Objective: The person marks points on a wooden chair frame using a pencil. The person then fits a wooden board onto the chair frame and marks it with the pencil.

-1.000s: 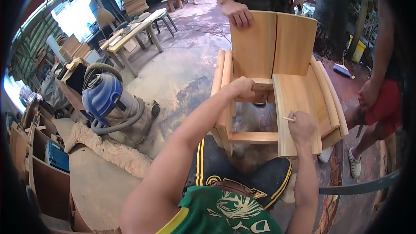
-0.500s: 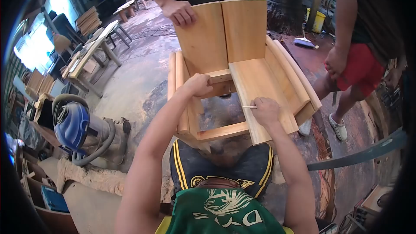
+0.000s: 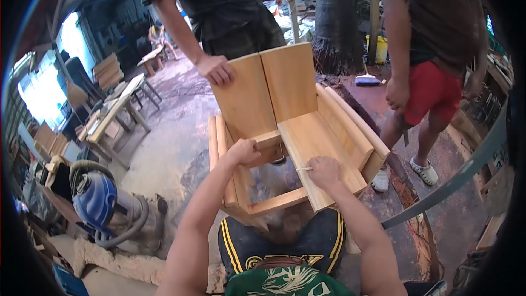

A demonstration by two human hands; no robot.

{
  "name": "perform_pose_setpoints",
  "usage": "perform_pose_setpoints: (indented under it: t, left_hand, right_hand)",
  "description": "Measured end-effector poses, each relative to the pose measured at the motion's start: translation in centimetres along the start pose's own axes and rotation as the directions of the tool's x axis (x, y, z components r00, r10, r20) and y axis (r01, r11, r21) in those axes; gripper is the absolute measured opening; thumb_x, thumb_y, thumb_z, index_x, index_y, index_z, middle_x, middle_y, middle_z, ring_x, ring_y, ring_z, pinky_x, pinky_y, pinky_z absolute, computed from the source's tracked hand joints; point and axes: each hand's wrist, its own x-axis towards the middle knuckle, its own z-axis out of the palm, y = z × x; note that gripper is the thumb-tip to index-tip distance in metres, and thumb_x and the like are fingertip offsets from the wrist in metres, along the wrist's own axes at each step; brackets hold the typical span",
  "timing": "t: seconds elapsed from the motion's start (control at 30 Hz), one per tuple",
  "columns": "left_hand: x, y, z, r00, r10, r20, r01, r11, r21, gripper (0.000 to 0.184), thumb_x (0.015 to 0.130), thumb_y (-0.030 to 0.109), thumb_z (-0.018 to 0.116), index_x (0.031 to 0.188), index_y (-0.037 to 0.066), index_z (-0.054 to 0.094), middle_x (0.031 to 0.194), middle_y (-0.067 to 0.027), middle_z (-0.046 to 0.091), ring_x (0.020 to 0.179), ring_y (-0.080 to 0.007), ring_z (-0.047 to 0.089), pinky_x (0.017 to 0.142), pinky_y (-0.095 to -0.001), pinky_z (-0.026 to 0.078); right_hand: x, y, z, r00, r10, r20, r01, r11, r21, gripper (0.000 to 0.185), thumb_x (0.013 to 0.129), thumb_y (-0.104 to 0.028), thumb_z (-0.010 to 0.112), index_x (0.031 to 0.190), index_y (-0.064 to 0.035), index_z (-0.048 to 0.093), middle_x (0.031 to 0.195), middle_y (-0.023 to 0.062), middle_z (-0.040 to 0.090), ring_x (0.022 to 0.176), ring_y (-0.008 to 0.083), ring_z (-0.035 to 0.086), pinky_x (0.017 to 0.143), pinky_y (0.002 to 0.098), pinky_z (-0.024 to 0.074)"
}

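Note:
A wooden chair (image 3: 274, 200) stands in front of my knees, its two-panel back (image 3: 246, 93) upright at the far side. One wide seat board (image 3: 318, 148) lies on the right half of the frame; the left half is an open gap. My right hand (image 3: 324, 171) rests on that board, closed on a thin light stick (image 3: 304, 169) that points left. My left hand (image 3: 245, 152) is closed at the rear left of the gap, by the back rail; what it holds, if anything, is hidden.
A person's hand (image 3: 217, 69) holds the chair back's top left corner. Another person in red shorts (image 3: 434, 92) stands at the right. A blue vacuum (image 3: 94, 197) and a long workbench (image 3: 112, 111) are on the left. A dark curved bar (image 3: 444, 194) crosses at the right.
The view has shifted, showing more of the person behind the chair. My hands stay at about the same places on the chair, the stick still in my right hand.

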Motion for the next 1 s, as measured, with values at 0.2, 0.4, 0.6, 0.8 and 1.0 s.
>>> perform_pose_setpoints:
  t: [0.2, 0.4, 0.6, 0.8, 1.0]
  left_hand:
    - [-0.3, 0.7, -0.2, 0.999, -0.040, 0.032, 0.039, 0.999, 0.016, 0.032, 0.079, 0.026, 0.068, 0.101, 0.005, 0.075, 0.101, -0.0217, 0.074, 0.099, -0.0379, 0.071, 0.095, -0.0436, 0.055]
    - [-0.5, 0.5, 0.3, 0.998, -0.059, 0.032, 0.059, 0.998, -0.002, 0.031, 0.080, 0.027, 0.067, 0.101, 0.005, 0.074, 0.103, -0.0218, 0.074, 0.101, -0.0377, 0.070, 0.096, -0.0433, 0.054]
    - [0.1, -0.7, 1.1, 1.000, -0.010, 0.027, 0.009, 1.000, 0.024, 0.032, 0.079, 0.030, 0.068, 0.100, 0.007, 0.075, 0.102, -0.0219, 0.074, 0.100, -0.0376, 0.070, 0.096, -0.0428, 0.054]
    - [-1.5, -1.5, 5.7, 0.997, -0.059, 0.058, 0.053, 0.993, 0.102, 0.034, 0.077, 0.031, 0.065, 0.098, 0.007, 0.077, 0.092, -0.0218, 0.074, 0.088, -0.0369, 0.073, 0.085, -0.0448, 0.059]
    - [-0.1, -0.7, 1.1, 0.999, 0.050, 0.012, -0.050, 0.999, 0.008, 0.032, 0.078, 0.031, 0.068, 0.098, 0.006, 0.075, 0.098, -0.0209, 0.074, 0.095, -0.0369, 0.072, 0.091, -0.0434, 0.056]
  right_hand:
    - [-0.7, 0.0, -0.1, 1.000, 0.011, 0.012, -0.011, 0.999, -0.031, 0.010, 0.076, -0.022, 0.071, 0.071, -0.0130, 0.069, 0.069, 0.0079, 0.068, 0.066, 0.0290, 0.068, 0.061, 0.0452, 0.0534]
    - [-1.0, -0.2, 0.3, 0.999, 0.037, 0.021, -0.036, 0.998, -0.052, 0.015, 0.080, -0.023, 0.069, 0.071, -0.0114, 0.068, 0.069, 0.0085, 0.068, 0.065, 0.0302, 0.068, 0.062, 0.0455, 0.0535]
    - [-1.0, -0.1, 0.7, 0.997, 0.062, 0.049, -0.059, 0.996, -0.067, 0.015, 0.082, -0.025, 0.067, 0.074, -0.0116, 0.069, 0.073, 0.0093, 0.069, 0.067, 0.0309, 0.068, 0.062, 0.0466, 0.0533]
    - [-7.5, -2.0, 1.6, 0.963, 0.138, 0.232, -0.122, 0.989, -0.083, 0.015, 0.083, -0.027, 0.068, 0.079, -0.0124, 0.069, 0.079, 0.0101, 0.070, 0.072, 0.0318, 0.069, 0.064, 0.0480, 0.0535]
    - [-0.8, 0.0, 0.8, 0.980, 0.148, 0.130, -0.141, 0.988, -0.059, 0.016, 0.083, -0.028, 0.068, 0.079, -0.0122, 0.067, 0.078, 0.0106, 0.069, 0.074, 0.0332, 0.069, 0.067, 0.0499, 0.0538]
